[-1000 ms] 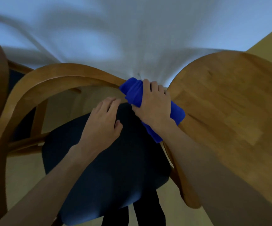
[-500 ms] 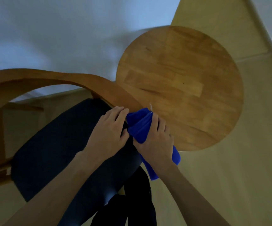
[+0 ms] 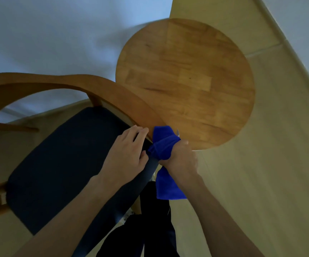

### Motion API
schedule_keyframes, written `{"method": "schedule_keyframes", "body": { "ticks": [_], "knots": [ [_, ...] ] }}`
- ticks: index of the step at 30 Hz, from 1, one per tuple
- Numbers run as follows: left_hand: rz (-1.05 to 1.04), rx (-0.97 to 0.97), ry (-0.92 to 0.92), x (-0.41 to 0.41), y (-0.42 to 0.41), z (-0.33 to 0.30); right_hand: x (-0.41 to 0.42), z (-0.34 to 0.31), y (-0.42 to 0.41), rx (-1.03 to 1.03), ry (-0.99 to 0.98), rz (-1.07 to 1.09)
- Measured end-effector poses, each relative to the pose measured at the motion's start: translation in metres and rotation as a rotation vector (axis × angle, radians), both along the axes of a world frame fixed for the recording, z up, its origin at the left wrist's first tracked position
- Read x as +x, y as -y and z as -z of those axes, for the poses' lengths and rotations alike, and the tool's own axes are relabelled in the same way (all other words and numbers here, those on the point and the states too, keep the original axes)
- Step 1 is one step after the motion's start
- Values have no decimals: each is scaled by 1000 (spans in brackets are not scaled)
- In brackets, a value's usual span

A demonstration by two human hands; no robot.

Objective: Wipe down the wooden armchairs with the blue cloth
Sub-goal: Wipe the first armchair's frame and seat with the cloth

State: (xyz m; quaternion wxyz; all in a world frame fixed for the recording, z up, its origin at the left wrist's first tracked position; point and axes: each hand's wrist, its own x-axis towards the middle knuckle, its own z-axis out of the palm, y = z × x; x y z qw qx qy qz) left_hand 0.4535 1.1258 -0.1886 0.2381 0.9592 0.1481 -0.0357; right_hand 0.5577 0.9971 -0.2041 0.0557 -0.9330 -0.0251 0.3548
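**Cloth bunched in right fist at the armrest tip**

My right hand (image 3: 179, 160) has its fingers curled tight round the blue cloth (image 3: 164, 147), wadded at the front end of the armchair's curved wooden armrest (image 3: 113, 91). Part of the cloth sticks up above the fist, and a loose tail hangs below the wrist toward my legs. I can't tell whether the cloth wraps the armrest end or just presses against it; the fist hides that.

Just left of the grip, my left hand (image 3: 127, 154) rests with its fingers bent over the inner edge of the armrest and its thumb toward the cloth. It seems to steady the chair, holding no cloth.

Handling, my guess: the cloth is soft, light and floppy. It will fold over the rail and follow the curve, but it can slip or bunch, so keep it balled in the palm. The chair looks stiff and solid, and its smooth finish should let the cloth glide.

Out from the grip: the dark seat cushion (image 3: 61, 160) lies down-left of the hands. The armrest arcs up-left toward the backrest, a long rail not obviously wiped yet. A round wooden table (image 3: 187, 80) sits just up-right and overlaps the armrest end in view, so it's tight there; knuckles may bump its rim. Right of the grip is bare floor (image 3: 261, 182), the open room. White fabric (image 3: 48, 34) lies beyond the rail.
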Motion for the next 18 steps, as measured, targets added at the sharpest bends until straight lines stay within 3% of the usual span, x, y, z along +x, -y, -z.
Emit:
{"method": "schedule_keyframes", "body": {
  "ticks": [2,6,11,18],
  "knots": [
    [-11,-7,-1,-5,5,2,-5,1,11,26,-28,87],
    [-94,-49,3,-10,6,6,-10,-8,24,-40,22,20],
    [-144,-59,4,-13,0,2,-11,-26,27,83,28,6],
    [-225,-74,-29,-9,-9,7,8,-18,-19,271,255,-366]
  ]
}}
